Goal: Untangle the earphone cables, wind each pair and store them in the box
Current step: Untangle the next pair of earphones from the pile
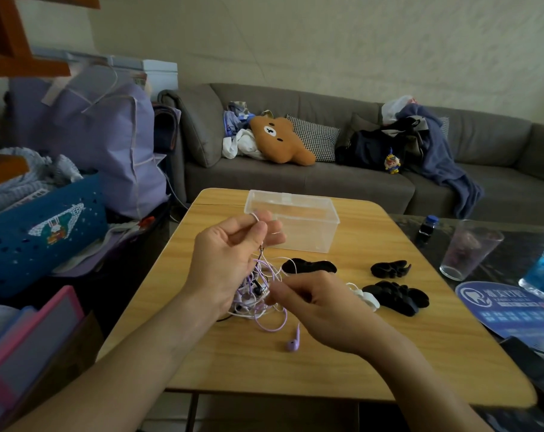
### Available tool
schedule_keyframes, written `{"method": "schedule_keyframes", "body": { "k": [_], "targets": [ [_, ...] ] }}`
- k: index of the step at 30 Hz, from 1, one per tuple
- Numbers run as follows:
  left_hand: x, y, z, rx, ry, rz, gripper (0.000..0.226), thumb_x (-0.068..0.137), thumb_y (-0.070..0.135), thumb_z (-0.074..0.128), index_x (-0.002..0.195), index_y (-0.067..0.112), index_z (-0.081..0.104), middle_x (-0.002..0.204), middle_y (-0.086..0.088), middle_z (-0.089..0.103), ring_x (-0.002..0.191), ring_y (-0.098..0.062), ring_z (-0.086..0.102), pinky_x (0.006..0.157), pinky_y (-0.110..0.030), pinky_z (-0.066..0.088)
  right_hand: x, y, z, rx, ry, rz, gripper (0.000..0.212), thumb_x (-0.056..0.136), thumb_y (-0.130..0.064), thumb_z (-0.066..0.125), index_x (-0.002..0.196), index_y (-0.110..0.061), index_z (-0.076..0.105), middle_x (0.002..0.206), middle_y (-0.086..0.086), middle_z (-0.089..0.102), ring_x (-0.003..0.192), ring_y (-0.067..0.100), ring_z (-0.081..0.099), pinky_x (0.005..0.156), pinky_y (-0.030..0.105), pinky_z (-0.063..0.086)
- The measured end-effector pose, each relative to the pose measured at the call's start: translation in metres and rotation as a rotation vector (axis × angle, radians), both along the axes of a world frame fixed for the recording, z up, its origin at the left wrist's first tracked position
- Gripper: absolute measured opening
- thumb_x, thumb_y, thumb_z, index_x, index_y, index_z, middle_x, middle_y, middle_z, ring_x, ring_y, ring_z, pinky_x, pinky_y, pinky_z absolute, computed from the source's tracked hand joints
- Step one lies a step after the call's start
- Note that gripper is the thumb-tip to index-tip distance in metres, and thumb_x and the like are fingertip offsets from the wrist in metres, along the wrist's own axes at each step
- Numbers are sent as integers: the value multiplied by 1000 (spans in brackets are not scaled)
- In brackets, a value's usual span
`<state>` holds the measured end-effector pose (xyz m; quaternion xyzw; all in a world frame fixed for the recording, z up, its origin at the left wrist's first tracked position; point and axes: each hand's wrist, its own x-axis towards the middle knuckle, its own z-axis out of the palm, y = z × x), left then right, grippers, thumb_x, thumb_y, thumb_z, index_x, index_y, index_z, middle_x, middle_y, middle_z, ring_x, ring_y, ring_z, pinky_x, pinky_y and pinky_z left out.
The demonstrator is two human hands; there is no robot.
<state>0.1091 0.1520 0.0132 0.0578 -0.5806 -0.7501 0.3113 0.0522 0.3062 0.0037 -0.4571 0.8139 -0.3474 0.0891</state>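
A tangle of purple, white and black earphone cables (260, 294) hangs between my hands above the wooden table (342, 353). My left hand (233, 260) is raised and pinches white strands at its fingertips, a loop round one finger. Lower down, my right hand (320, 307) pinches cable at the edge of the tangle. A purple earbud (294, 342) lies on the table under it. The clear plastic box (295, 221) stands open just beyond my left hand. Black clip-like pieces (309, 266), (389, 269), (395, 296) and a white one (365, 297) lie to the right.
A drinking glass (470, 249), a blue cup (543, 274), a small dark bottle (426, 230) and a blue round card (507, 307) sit on the dark glass table at right. Bags and a blue basket (43, 232) crowd the left. A grey sofa (326, 179) stands behind.
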Motion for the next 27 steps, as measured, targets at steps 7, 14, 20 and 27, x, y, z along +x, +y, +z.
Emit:
{"method": "schedule_keyframes", "body": {
  "k": [7,14,20,27],
  "targets": [
    [-4,-4,-16,-602,-112,11,14,90,0,66,100,3,75,89,3,77,86,-6,73,80,-17,55,-4,11,6,-170,16,-27,38,97,-43,59,81,-12,74,52,3,40,48,7,33,48,21,25],
    [-3,0,-21,-905,-215,-312,24,98,-2,50,103,6,72,90,-5,75,86,-12,70,81,-26,54,-15,22,9,-253,132,-120,17,83,-42,75,75,-26,78,63,-5,64,53,9,53,50,21,40],
    [2,0,-14,-454,-368,-656,23,104,2,37,103,1,60,81,-7,63,64,-13,58,47,-20,31,-23,30,9,-398,74,-187,26,71,-46,75,80,-23,77,70,-11,71,61,9,64,55,21,52],
    [0,-6,-2,300,-351,-670,17,97,9,36,91,8,52,63,2,39,50,-8,34,39,-19,14,-26,23,2,-169,18,-198,20,92,-41,64,83,-28,76,63,4,64,48,4,44,48,22,36]
  ]
}}
